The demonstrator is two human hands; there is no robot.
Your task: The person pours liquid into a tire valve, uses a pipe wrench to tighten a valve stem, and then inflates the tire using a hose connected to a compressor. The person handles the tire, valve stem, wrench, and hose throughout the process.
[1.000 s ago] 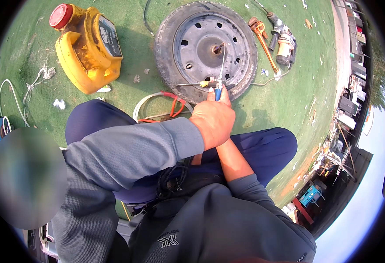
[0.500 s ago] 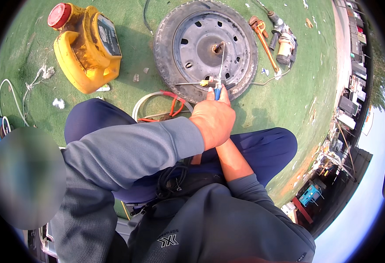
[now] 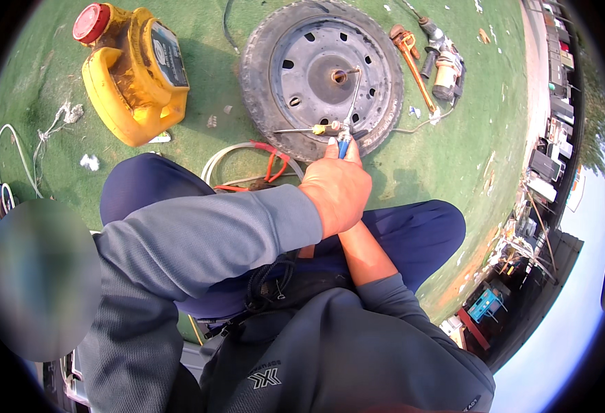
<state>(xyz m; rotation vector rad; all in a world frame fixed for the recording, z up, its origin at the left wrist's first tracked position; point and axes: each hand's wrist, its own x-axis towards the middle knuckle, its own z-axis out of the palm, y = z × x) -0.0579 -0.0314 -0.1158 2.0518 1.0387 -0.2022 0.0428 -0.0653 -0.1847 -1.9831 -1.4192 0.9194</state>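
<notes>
My left hand [image 3: 338, 189] is closed round the blue handle of what looks like a gas torch [image 3: 353, 102]. Its long thin metal tube runs away from me over a wheel [image 3: 310, 79], and the bent, copper-coloured tip hangs near the rim's centre hole. The wheel lies flat, black tyre round a grey steel rim. Across its near edge lies a thin dark rod with a yellow part, like a screwdriver [image 3: 306, 130]. My right forearm [image 3: 369, 253] comes up from the lower right and passes under my left hand, which hides my right hand and its fingers.
A yellow jug [image 3: 120, 93] with a red cap stands at the left. An orange pipe wrench [image 3: 412, 69] and a corded power tool [image 3: 445, 72] lie right of the wheel. White and red hoses [image 3: 247, 162] curl before my knees. Scraps litter the green ground.
The torch tip has shifted slightly right across the rim, away from the centre hole. Both arms keep nearly the same pose, and the wheel stays in place.
</notes>
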